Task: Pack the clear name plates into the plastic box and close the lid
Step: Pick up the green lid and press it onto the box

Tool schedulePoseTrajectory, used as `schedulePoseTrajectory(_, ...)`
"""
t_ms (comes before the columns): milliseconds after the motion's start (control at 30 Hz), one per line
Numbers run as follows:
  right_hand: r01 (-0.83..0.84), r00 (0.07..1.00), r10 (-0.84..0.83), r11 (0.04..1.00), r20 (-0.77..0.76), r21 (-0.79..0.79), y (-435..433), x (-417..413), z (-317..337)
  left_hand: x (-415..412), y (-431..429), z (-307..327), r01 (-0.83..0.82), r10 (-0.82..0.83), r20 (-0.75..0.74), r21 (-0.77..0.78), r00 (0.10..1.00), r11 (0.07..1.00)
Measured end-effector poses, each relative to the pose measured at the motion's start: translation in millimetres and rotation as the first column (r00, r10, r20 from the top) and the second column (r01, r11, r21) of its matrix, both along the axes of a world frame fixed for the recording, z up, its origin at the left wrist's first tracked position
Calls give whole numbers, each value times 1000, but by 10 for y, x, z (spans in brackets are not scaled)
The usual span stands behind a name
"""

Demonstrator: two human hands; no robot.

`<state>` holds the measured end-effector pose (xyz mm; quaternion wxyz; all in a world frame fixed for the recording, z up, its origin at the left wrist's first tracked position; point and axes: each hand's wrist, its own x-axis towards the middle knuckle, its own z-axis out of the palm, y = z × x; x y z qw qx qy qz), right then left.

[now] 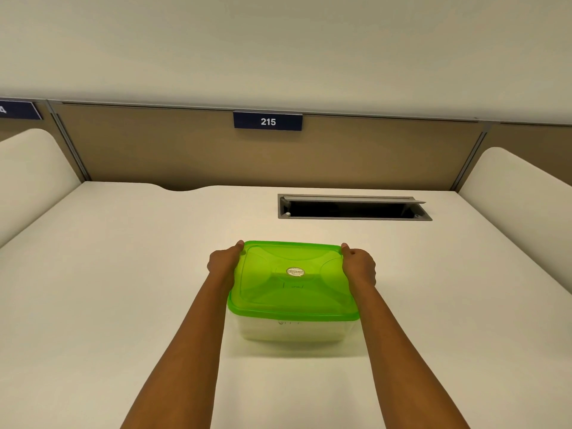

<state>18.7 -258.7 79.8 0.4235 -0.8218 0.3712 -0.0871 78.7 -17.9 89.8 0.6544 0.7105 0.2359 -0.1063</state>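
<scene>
While the green lid (292,278) sits across the top of the plastic box (292,331), the box itself rests on the tabletop (123,274) just below the middle of the view, its clear walls showing under the lid's near rim. Through those walls a pale stack can be made out, probably the clear name plates (291,334), though the milky plastic blurs them too much to count or to be sure how they lie. At 9 o'clock of the lid the left hand (223,261) clasps its far corner, and at 3 o'clock the right hand (359,265) does the same on the other side; the fingers of both are curled narrow around the rim, thumbs on top, holding the lid. That paired grip at opposite corners looks meant to press the edge down evenly so the lid seats all round, with the box braced against the tabletop. Judging by this, the packing is done and the closing is nearly finished. Farther out, at 12 o'clock, an open cable hatch (354,207) is let into the tabletop, and beyond it a partition carries a sign reading 215 (268,121).
</scene>
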Motion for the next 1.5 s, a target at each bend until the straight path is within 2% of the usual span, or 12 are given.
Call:
schedulePoseTrajectory(200, 10, 1000, -10, 1000, 10, 3, -1, 6, -2, 46, 2, -23, -22, 20, -50, -39, 999, 999)
schedulePoseTrajectory(400, 13, 1000, -13, 999, 10, 31, -5, 24, -2, 75, -28, -20, -41, 40, -35, -40, 999, 998)
schedulePoseTrajectory(567, 11, 1000, -10, 993, -5, 118, -39, 68, 20, 67, -73, -9, -52, 52, -14, 8, 999, 999)
schedulePoseTrajectory(700, 45, 999, -43, 968, -14, 247, -76, 90, 61, 41, -92, 1, -41, 42, -3, 70, 999, 997)
schedulePoseTrajectory(933, 58, 998, -52, 928, -25, 368, -89, 98, 136, 37, -37, -17, 15, -15, -9, 67, 1000, 998)
schedulePoseTrajectory(1133, 61, 998, -57, 931, -20, 360, -84, 42, 123, -27, -89, 35, 10, -21, 42, 238, 999, 971)
schedulePoseTrajectory(1267, 10, 1000, -10, 948, 0, 317, -108, -18, 148, -84, -93, 151, 72, -99, 56, 363, 994, 929)
schedulePoseTrajectory(1400, -38, 996, 5, 935, 94, 353, -132, -120, 151, -112, -32, 202, 78, -106, 50, 385, 993, 920)
schedulePoseTrajectory(1500, -27, 990, -36, 903, 139, 429, -134, -241, 132, -180, 19, 180, 44, -61, 40, 333, 997, 942)
